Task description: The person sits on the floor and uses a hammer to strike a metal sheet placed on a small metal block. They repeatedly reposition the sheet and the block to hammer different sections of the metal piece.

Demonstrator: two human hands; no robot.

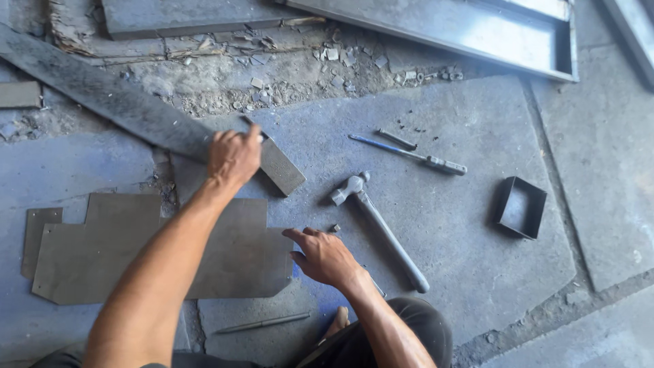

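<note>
- My left hand (234, 155) is clamped over the near end of the long flat steel bar (122, 105), fingers curled round its edge (a firm grip, thumb side hidden).
- Just below that wrist lies the notched sheet-metal blank (95, 252); I'd keep the bar flat against it so the edges stay true.
- My right hand (325, 257) rests fingers-together on the blank's right corner, holding nothing.
- Right of it lie the ball-peen hammer (381, 228), then the small metal tray (520, 207).

Your cut sheet metal (102, 255) is dull grey-brown; the hammer (379, 225) plain grey; the small open box (520, 207) dark, near black.
</note>
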